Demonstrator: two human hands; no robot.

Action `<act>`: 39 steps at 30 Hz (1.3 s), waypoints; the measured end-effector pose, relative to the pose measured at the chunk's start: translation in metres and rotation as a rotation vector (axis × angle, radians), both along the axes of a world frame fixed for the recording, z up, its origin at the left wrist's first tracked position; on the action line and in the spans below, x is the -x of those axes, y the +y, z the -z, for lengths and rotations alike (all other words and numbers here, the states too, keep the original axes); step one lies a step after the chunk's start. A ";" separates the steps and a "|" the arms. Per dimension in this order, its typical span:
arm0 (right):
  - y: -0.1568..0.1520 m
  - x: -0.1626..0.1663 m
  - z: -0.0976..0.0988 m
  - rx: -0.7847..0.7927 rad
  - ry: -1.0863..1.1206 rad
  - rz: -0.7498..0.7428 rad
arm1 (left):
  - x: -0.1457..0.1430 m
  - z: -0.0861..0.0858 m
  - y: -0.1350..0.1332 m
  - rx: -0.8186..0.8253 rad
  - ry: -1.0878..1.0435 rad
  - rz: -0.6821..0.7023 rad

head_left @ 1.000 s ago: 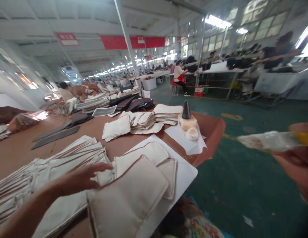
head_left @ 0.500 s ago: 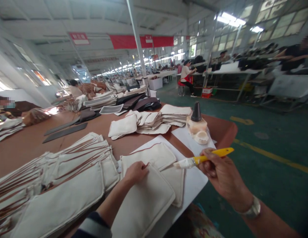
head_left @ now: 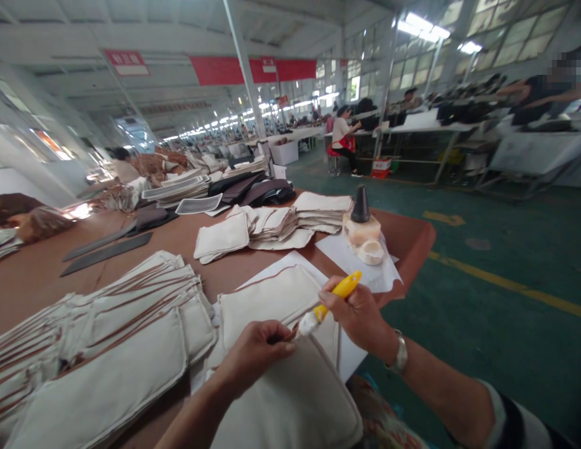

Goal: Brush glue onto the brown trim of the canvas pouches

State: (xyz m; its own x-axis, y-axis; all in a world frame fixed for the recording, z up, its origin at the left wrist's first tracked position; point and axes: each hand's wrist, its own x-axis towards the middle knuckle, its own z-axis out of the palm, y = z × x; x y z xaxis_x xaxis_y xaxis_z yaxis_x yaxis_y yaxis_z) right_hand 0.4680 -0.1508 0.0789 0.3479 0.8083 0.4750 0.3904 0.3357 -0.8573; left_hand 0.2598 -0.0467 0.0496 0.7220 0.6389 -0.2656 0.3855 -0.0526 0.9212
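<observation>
Between thumb and fingers, my left hand (head_left: 258, 349) pinches the far edge of a cream fabric panel (head_left: 290, 399) with stitched borders. My right hand (head_left: 362, 315) is closed around the yellow handle of a paintbrush (head_left: 339, 293). White paste coats its bristles, which meet the panel's edge right beside my left fingertips. Under and behind this panel lies another cream panel (head_left: 266, 296) with a brown edge, resting on white paper. Past my right hand stands a paste-smeared container (head_left: 362, 227) with a black cone on top and a round white opening in front.
Long rows of overlapping cream panels (head_left: 117, 368) cover the left of the brown table (head_left: 178, 280). Smaller stacked panels (head_left: 318, 212) sit farther back, near dark strips (head_left: 107, 252). The table's right edge borders a green floor (head_left: 487, 262). A seated person (head_left: 342, 137) works in the background.
My right hand has swung the brush left and down, bringing its bristles to the panel's edge. My left hand has lifted that edge nearer to me. The view has shifted slightly right.
</observation>
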 end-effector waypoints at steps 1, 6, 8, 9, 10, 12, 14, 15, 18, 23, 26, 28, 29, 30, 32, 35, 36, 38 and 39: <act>0.002 -0.001 -0.001 -0.013 -0.010 0.028 | 0.000 -0.001 -0.003 0.022 -0.018 0.008; -0.011 -0.010 -0.011 -0.064 0.009 0.151 | 0.001 -0.005 -0.010 0.021 -0.040 -0.044; -0.020 -0.007 -0.013 -0.063 0.005 0.130 | 0.001 -0.007 -0.012 -0.008 -0.015 -0.054; -0.023 -0.004 -0.013 -0.059 -0.005 0.091 | 0.001 -0.008 -0.014 -0.020 -0.006 -0.047; -0.024 -0.001 -0.011 -0.052 -0.017 0.050 | 0.001 -0.009 -0.017 -0.033 -0.004 -0.036; -0.023 0.002 -0.006 -0.042 -0.040 0.024 | 0.001 -0.012 -0.024 -0.072 -0.012 -0.008; -0.021 0.000 -0.004 -0.053 -0.069 0.079 | 0.002 -0.013 -0.032 -0.185 -0.031 0.009; -0.020 -0.003 -0.004 -0.057 -0.080 0.113 | 0.003 -0.012 -0.036 -0.272 -0.047 0.015; -0.027 -0.016 -0.014 -0.069 -0.063 0.137 | 0.006 -0.007 -0.046 -0.643 -0.155 0.085; -0.043 -0.014 -0.038 -0.073 -0.025 -0.012 | 0.010 0.003 -0.055 -1.402 -0.251 0.268; -0.049 -0.006 -0.046 0.001 -0.113 -0.213 | 0.011 0.002 -0.060 -1.587 -0.234 0.317; -0.054 -0.006 -0.051 0.091 -0.237 -0.367 | 0.012 -0.001 -0.063 -1.613 -0.229 0.325; -0.057 -0.007 -0.053 0.122 -0.313 -0.408 | 0.012 -0.003 -0.065 -1.616 -0.232 0.333; -0.061 -0.008 -0.057 0.133 -0.384 -0.414 | 0.013 -0.004 -0.066 -1.619 -0.246 0.342; -0.069 -0.010 -0.062 0.106 -0.470 -0.357 | 0.013 -0.006 -0.069 -1.623 -0.270 0.361; -0.075 -0.006 -0.064 0.004 -0.432 -0.290 | 0.013 -0.007 -0.071 -1.646 -0.287 0.359; -0.076 -0.005 -0.061 -0.021 -0.416 -0.309 | 0.014 -0.007 -0.071 -1.654 -0.289 0.353; -0.074 -0.002 -0.056 -0.029 -0.430 -0.374 | 0.015 -0.006 -0.072 -1.656 -0.297 0.335; -0.073 -0.001 -0.053 -0.015 -0.457 -0.399 | 0.016 -0.005 -0.073 -1.645 -0.303 0.328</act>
